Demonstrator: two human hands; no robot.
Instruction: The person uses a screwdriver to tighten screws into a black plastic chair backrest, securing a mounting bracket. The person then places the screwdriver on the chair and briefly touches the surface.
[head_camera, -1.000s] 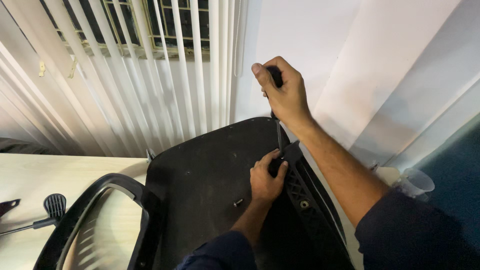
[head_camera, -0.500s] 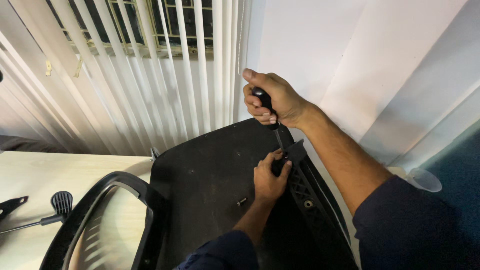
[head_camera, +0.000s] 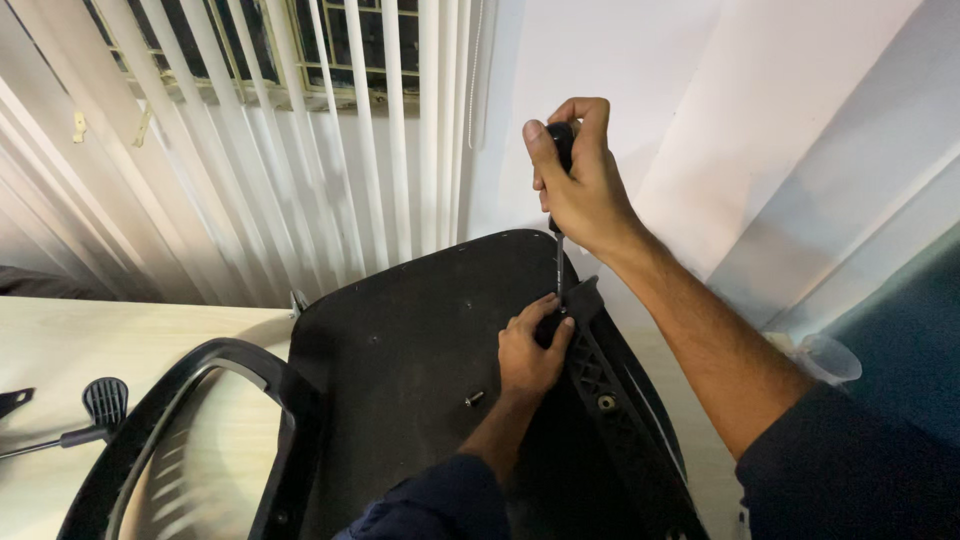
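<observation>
The right hand (head_camera: 580, 185) grips a black-handled screwdriver (head_camera: 561, 215) upright over the black underside of a chair seat (head_camera: 410, 350), while the left hand (head_camera: 530, 345) steadies its tip at a ribbed black bracket (head_camera: 610, 400), a loose screw (head_camera: 474, 399) lying just beside.

The right hand (head_camera: 580, 185) has turned the screwdriver (head_camera: 561, 200) upright.

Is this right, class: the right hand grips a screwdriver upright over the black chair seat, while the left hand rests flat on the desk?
Not quite. In the head view the left hand is on the seat, at the tip of the screwdriver, not on the desk. The right hand does grip it upright.
</observation>
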